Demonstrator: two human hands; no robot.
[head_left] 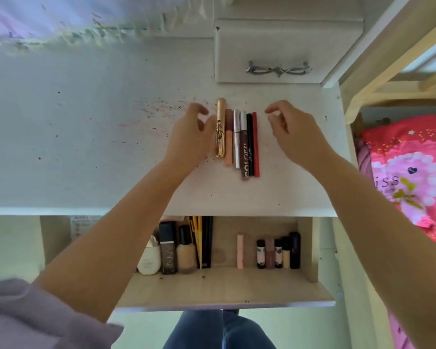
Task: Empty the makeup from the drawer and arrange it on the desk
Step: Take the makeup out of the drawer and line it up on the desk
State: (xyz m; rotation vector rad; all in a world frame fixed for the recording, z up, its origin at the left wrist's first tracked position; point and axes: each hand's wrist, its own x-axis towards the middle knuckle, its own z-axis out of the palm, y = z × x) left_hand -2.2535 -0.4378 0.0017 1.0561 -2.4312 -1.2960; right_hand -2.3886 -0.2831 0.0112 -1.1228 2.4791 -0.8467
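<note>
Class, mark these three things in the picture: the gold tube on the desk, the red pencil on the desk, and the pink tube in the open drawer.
gold tube (220, 127): head view, middle of its barrel.
red pencil (255, 144): head view, mid-shaft.
pink tube (240, 250): head view, middle of its body.

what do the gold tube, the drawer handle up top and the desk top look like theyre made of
Gold tube: probably shiny metallic-coated plastic or metal; it shows bright glints along its length.
Drawer handle: looks like silvery metal with a dull sheen, shaped like a bow.
Desk top: seems to be white painted or laminated board, matte, with dark specks and pinkish smears on it.
</note>
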